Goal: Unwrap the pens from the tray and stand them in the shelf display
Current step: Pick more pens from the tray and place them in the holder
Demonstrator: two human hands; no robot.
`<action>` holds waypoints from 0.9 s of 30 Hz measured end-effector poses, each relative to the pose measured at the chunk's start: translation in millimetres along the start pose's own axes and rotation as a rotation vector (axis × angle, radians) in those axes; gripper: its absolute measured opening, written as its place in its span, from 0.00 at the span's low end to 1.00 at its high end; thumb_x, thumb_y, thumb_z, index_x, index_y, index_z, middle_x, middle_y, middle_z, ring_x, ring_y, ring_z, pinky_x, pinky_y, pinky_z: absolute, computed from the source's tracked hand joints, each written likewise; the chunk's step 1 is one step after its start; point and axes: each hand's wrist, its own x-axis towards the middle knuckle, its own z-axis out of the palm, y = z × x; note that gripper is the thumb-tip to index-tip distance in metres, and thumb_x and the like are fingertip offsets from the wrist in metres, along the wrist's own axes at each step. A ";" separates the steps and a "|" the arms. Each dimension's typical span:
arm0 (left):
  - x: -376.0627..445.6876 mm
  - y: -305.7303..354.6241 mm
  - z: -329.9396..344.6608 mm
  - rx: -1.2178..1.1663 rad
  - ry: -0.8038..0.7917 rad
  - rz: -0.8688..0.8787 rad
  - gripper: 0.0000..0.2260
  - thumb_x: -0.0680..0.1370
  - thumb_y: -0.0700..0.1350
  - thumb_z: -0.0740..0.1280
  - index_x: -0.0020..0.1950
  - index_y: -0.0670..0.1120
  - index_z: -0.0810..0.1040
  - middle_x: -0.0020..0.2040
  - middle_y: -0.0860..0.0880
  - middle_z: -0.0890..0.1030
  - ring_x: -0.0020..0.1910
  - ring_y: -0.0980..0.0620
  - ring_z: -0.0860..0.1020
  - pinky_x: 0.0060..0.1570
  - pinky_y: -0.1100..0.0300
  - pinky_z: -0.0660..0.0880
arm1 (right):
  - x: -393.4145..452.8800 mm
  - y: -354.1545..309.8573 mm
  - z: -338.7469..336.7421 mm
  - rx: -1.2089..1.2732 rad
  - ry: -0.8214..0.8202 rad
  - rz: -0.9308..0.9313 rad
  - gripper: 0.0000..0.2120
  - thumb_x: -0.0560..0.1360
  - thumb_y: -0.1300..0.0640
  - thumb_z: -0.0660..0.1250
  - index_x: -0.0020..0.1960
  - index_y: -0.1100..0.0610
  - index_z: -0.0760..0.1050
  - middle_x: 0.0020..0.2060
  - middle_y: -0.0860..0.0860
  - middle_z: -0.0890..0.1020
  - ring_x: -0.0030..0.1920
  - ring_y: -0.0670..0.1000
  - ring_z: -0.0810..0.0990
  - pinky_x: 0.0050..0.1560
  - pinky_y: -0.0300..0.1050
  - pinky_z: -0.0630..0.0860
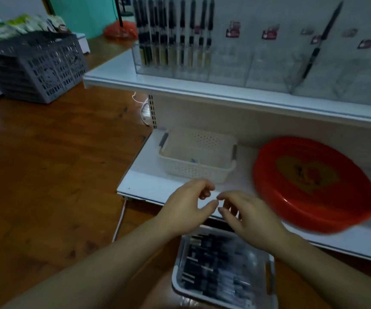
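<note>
A white tray [272,284] at the bottom centre holds several dark pens [215,268] in clear wrapping, blurred. My left hand [186,208] and my right hand [249,217] hover just above its far end, fingertips almost meeting. The left hand's fingers are loosely curled and the right hand's fingers hang spread; I see nothing held in either. On the upper shelf a clear acrylic display [229,63] has several black pens [173,34] standing in its left compartments. A single pen [313,52] leans in a compartment to the right.
On the lower white shelf [140,175] sit a cream perforated basket [202,134] and a red round tray [313,186]. A grey plastic crate [35,65] stands on the wooden surface [46,163] at the far left. A white cable [120,219] runs down by the shelf.
</note>
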 end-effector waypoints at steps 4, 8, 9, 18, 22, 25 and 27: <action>-17.6 -18.1 30.6 0.029 -0.178 -0.060 0.19 0.79 0.53 0.68 0.69 0.51 0.72 0.60 0.54 0.77 0.60 0.59 0.75 0.59 0.61 0.73 | -33.8 25.3 30.3 -0.029 -0.234 0.059 0.16 0.80 0.47 0.63 0.66 0.48 0.73 0.54 0.46 0.80 0.52 0.49 0.79 0.52 0.47 0.76; -36.4 -39.1 57.0 0.155 -0.394 -0.061 0.19 0.80 0.54 0.66 0.69 0.51 0.70 0.63 0.52 0.76 0.61 0.53 0.75 0.59 0.56 0.74 | -63.4 43.8 55.7 -0.162 -0.482 0.077 0.15 0.80 0.46 0.61 0.64 0.50 0.72 0.57 0.49 0.77 0.59 0.52 0.76 0.55 0.49 0.75; -40.6 -42.3 63.0 0.174 -0.445 -0.069 0.20 0.80 0.53 0.66 0.70 0.52 0.69 0.65 0.51 0.76 0.62 0.52 0.75 0.60 0.55 0.74 | -69.3 46.9 62.0 -0.211 -0.534 0.079 0.14 0.79 0.46 0.60 0.62 0.50 0.72 0.57 0.49 0.77 0.59 0.53 0.77 0.55 0.51 0.76; -46.4 -52.1 96.1 0.158 -0.620 -0.151 0.28 0.81 0.53 0.65 0.79 0.51 0.60 0.76 0.49 0.67 0.72 0.49 0.69 0.70 0.51 0.69 | -81.1 52.6 86.9 -0.389 -0.599 0.168 0.16 0.78 0.50 0.62 0.63 0.54 0.72 0.58 0.55 0.76 0.60 0.58 0.75 0.56 0.49 0.71; -44.0 -61.8 99.4 0.163 -0.679 -0.177 0.30 0.81 0.53 0.65 0.80 0.51 0.57 0.77 0.49 0.66 0.73 0.49 0.68 0.71 0.50 0.69 | -79.1 63.8 86.9 -0.318 -0.608 0.199 0.11 0.79 0.53 0.63 0.60 0.54 0.74 0.57 0.54 0.78 0.59 0.57 0.76 0.58 0.48 0.72; -43.3 -69.1 101.3 0.151 -0.701 -0.197 0.29 0.81 0.53 0.66 0.79 0.51 0.58 0.76 0.48 0.68 0.72 0.49 0.70 0.70 0.49 0.70 | -77.8 70.3 87.5 -0.291 -0.605 0.191 0.09 0.79 0.52 0.63 0.55 0.54 0.77 0.55 0.53 0.79 0.56 0.56 0.78 0.57 0.47 0.74; -42.4 -71.2 102.7 0.149 -0.698 -0.195 0.28 0.81 0.53 0.66 0.79 0.51 0.60 0.75 0.48 0.68 0.71 0.49 0.70 0.69 0.49 0.70 | -78.1 73.4 89.0 -0.280 -0.603 0.159 0.10 0.79 0.49 0.61 0.52 0.54 0.77 0.54 0.53 0.79 0.55 0.55 0.78 0.55 0.46 0.74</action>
